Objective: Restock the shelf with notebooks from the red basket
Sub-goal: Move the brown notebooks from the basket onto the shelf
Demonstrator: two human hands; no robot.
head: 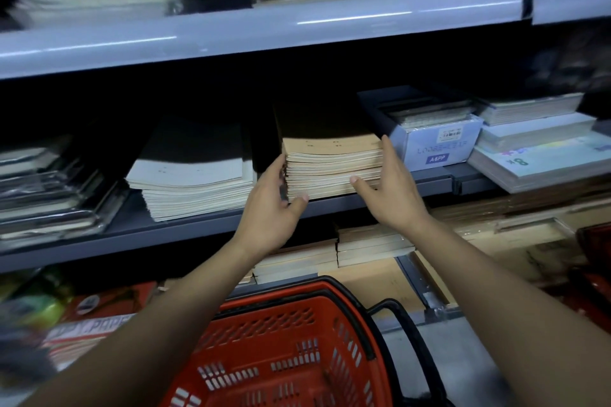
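Left hand [271,205] and right hand [391,188] bracketed the tan notebook stack [332,168] on the middle shelf [198,225], fingers fairly straight, palms against its two sides, thumbs on the front edge; pressing, not pinching. Stack sat squared between a white stack [195,185] and a blue box [436,145]. Red basket [297,350] below showed no notebooks in its visible part. Judgement: restocking looked nearly complete, final straightening left.

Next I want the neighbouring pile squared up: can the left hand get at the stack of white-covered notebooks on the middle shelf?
Probably yes. The left hand rests on the tan kraft-covered notebook stack, right beside the white-covered notebook stack, with nothing between them.
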